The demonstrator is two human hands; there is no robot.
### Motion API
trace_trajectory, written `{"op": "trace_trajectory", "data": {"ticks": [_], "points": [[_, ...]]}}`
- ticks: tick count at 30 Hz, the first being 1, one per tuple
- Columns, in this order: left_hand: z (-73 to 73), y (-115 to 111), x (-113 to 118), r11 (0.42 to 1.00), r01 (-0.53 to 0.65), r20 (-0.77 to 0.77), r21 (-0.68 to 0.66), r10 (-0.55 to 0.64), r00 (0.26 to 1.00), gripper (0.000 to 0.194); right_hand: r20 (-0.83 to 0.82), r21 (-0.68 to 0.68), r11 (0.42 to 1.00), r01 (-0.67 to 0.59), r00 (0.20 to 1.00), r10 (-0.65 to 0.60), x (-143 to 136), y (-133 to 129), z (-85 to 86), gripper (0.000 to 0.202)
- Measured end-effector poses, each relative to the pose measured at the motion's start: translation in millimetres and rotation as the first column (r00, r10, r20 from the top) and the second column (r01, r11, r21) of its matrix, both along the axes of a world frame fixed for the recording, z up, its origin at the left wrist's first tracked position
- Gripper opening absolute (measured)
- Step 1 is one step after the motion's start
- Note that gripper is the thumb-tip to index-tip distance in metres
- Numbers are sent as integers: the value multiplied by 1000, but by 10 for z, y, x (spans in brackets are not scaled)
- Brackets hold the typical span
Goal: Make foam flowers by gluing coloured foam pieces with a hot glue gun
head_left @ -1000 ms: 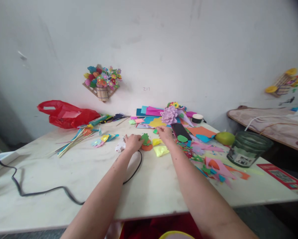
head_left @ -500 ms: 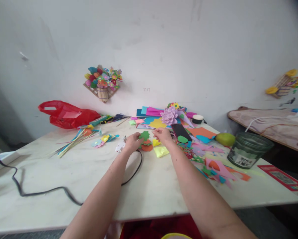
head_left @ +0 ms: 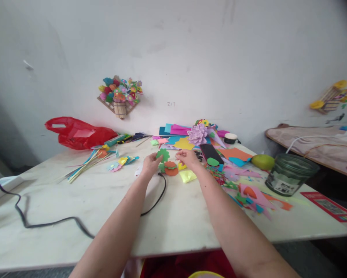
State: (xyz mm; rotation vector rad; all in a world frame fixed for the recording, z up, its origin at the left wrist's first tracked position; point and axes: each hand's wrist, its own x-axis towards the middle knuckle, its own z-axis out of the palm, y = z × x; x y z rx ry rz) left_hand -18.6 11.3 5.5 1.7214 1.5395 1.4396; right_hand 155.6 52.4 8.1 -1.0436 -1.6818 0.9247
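Note:
A green scalloped flower cutout (head_left: 163, 155) is pinched in my left hand (head_left: 151, 164), raised a little over the table. To its right, my right hand (head_left: 187, 158) has its fingertips pressed together; whatever they hold, if anything, is too small to name. Orange round cutouts (head_left: 171, 170) lie on the table between the hands, with a bit of green among them. A bright yellow packet (head_left: 187, 176) lies just below my right hand. Something white, partly hidden, sits behind my left wrist.
A black cable (head_left: 158, 200) curves beside my left forearm. Phone (head_left: 210, 153), foam scraps (head_left: 257, 197), green fruit (head_left: 263, 162) and glass jar (head_left: 290, 175) are at the right. Left are thin sticks (head_left: 86, 166), small flowers (head_left: 122, 161) and a red bag (head_left: 80, 133).
My left hand has moved slightly left with the green flower cutout, uncovering more of the orange cutouts and the cable's end. My right hand has barely moved.

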Motion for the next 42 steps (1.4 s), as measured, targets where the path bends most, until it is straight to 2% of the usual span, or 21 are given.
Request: {"op": "trace_trajectory", "data": {"ticks": [9,11,16,18,20,23,26,29,35,38,42], "points": [[-6,-3,-29,981,-150,-170,120,170,971,31,235,146,989,26,970,-60,-27,-87,45,44],[-11,-6,-26,978,-165,-168,128,185,968,32,289,182,983,12,955,-65,-38,-92,38,42],[-33,7,-28,977,-175,-113,124,189,976,33,344,224,975,1,935,-80,-56,-65,-11,14],[-41,12,-34,980,-161,-90,121,172,981,31,398,243,970,-1,912,-99,-54,-76,-4,20],[-46,13,-41,979,-165,-82,119,175,981,30,452,271,962,8,882,-135,-46,-107,28,36],[-48,10,-46,975,-186,-116,121,200,973,31,495,300,951,78,839,-225,-29,-155,94,47],[-46,0,-41,974,-193,-183,117,212,960,32,504,337,928,159,802,-320,-3,-152,125,39],[-34,-17,-25,973,-201,-269,116,226,936,33,473,342,918,203,806,-355,33,-94,96,24],[37,-2,0,985,-175,-520,0,150,841,35,426,270,914,304,813,-397,66,-4,31,23],[73,66,-4,985,-154,-626,-81,70,777,32,495,276,911,307,767,-409,32,3,75,25],[97,146,2,968,-161,-699,-194,-22,715,32,606,284,926,249,701,-375,-61,35,149,30]]}}
